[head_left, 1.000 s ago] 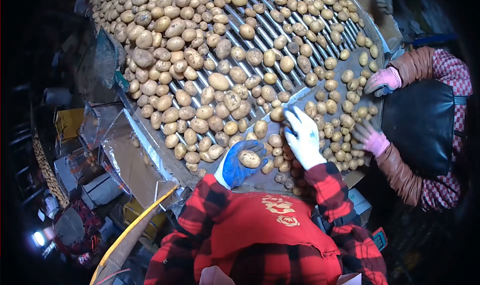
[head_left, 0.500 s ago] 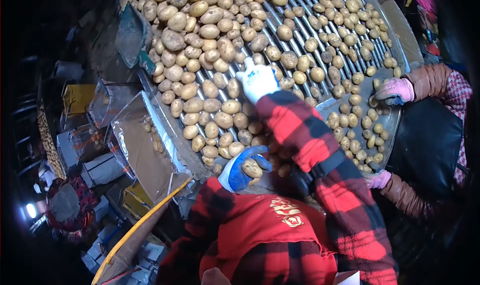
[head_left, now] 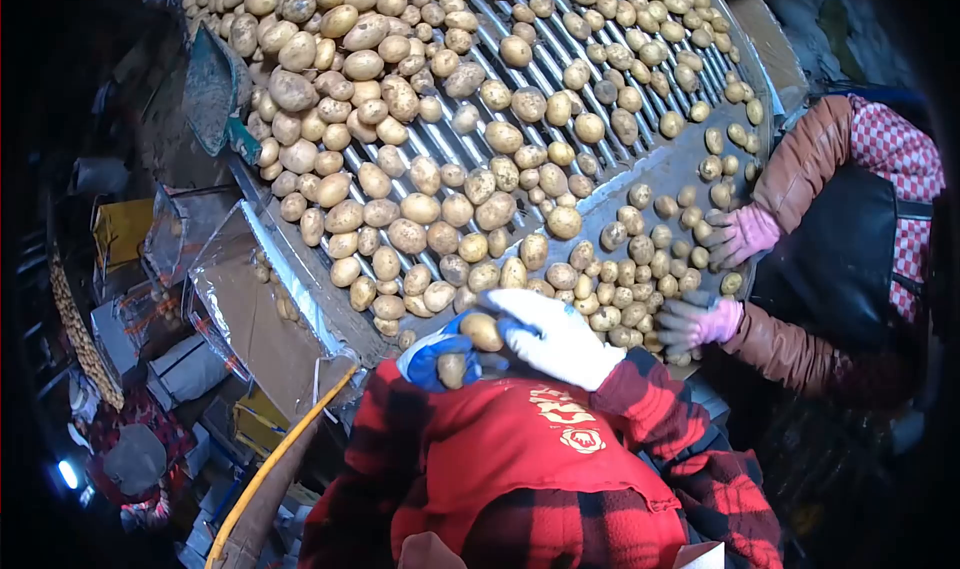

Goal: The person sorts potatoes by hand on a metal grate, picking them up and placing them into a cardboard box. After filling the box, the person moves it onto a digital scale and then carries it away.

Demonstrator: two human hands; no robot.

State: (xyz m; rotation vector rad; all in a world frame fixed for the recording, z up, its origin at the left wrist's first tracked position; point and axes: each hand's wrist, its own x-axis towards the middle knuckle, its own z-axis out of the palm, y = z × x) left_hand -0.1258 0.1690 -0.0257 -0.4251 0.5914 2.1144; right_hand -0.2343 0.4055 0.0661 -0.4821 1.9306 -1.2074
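Observation:
In front of my red apron, my left hand, in a blue and white glove, is curled around a small potato. My right hand, in a white glove with a blue palm, is beside it, its fingers closed at a larger potato between the two hands; the fingers' undersides are partly hidden. Just beyond my hands, many potatoes lie on a sloping bed of metal rollers.
Across to the right, another person's pink-gloved hands rest among smaller potatoes on a metal tray. A cardboard-lined chute and a yellow pipe are at left. A green metal scoop-like piece borders the heap.
My right hand has drawn back from the rollers to my left hand, with a potato now between them. The other person's hands have moved further onto the tray. The view has shifted.

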